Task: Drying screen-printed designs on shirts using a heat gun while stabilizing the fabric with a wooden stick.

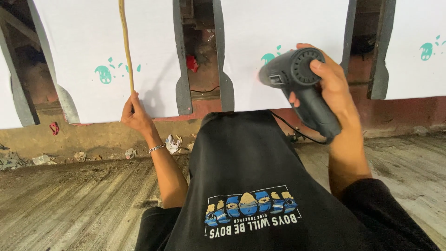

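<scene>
Dark grey heat gun [299, 88] in right hand [332, 79]; thin wooden stick [126, 44] in left hand [135, 114].

Right hand: closed round gun's body/handle, fingers wrapped over rear vent end, nozzle aimed at white sheet panel [283, 28] just ahead of hand. Black cord [297, 131] runs from handle base, below right hand, toward the floor. Left hand: closed on lower end of stick, w/ stick rising approx. vertical above hand, lying across second white sheet panel [83, 46]. Silver bracelet [157, 148] on left wrist. Btwn the two hands: dark gap w/ grey panel edges and a red item [192, 63], too small to identify. Below left hand: paper scraps [173, 143] on dusty floor [69, 204]. Person's black printed shirt [251, 186] fills the view below both hands.
</scene>
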